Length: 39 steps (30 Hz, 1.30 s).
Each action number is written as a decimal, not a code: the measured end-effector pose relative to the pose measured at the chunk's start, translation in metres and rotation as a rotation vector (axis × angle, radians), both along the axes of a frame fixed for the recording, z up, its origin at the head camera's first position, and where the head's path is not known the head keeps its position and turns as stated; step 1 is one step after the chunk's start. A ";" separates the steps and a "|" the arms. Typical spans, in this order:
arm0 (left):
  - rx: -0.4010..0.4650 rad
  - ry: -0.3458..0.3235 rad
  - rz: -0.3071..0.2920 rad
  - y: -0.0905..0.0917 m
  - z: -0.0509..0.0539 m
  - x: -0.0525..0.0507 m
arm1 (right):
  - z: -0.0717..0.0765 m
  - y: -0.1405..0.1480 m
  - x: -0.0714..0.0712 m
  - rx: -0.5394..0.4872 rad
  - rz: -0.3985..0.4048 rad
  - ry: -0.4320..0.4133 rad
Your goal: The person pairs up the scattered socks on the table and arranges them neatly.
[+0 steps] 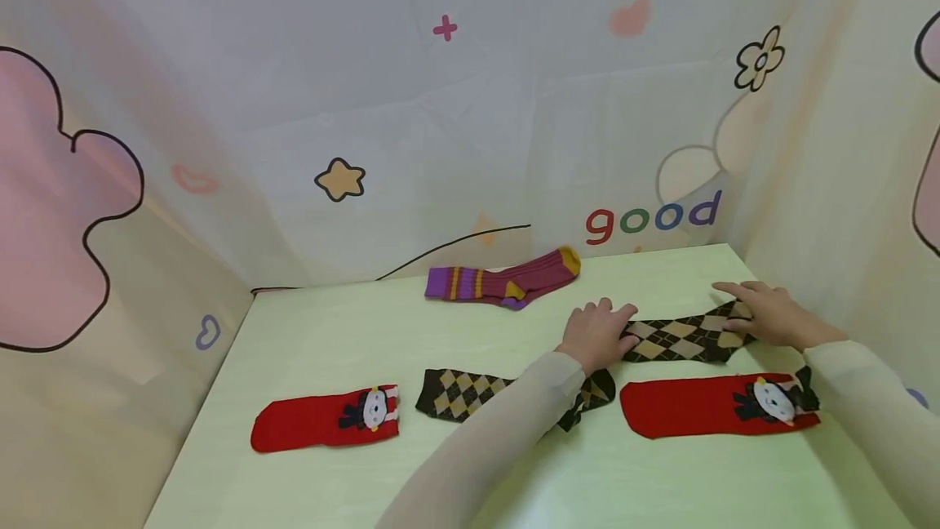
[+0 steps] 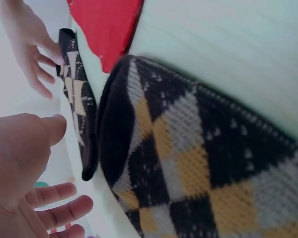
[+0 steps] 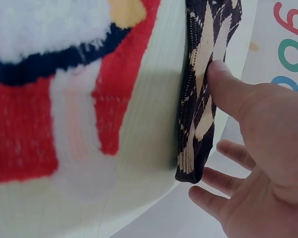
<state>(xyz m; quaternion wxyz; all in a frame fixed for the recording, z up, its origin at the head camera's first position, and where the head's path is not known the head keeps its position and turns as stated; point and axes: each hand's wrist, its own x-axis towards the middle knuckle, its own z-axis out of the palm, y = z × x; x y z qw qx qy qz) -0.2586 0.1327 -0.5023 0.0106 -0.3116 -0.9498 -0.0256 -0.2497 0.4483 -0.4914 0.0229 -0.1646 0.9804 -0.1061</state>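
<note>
A pale, lightly creased fabric backdrop (image 1: 477,121) is hanging behind a light green tabletop (image 1: 330,341), which is spreading across six o'clock. A magenta cross (image 1: 445,28) is showing at twelve, an outlined flower (image 1: 761,61) at two, lettering reading "good" (image 1: 631,221) near three, a large pink shape (image 1: 59,211) at nine.

Arms (image 1: 488,439) extended; left hand (image 1: 596,335), right hand (image 1: 774,317) apart, fingers (image 3: 221,182) loosely spread.

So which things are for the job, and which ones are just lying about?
Seems part of the job:
right checkered sock, touched by the right hand, left hand at its other end
left checkered sock, perhaps, since its pattern looks similar

Seems just lying about:
left red sock
right red sock
maroon and purple sock
</note>
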 end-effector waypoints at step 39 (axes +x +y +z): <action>-0.160 0.046 0.017 0.020 -0.003 0.005 | 0.000 0.007 0.001 -0.012 -0.056 -0.052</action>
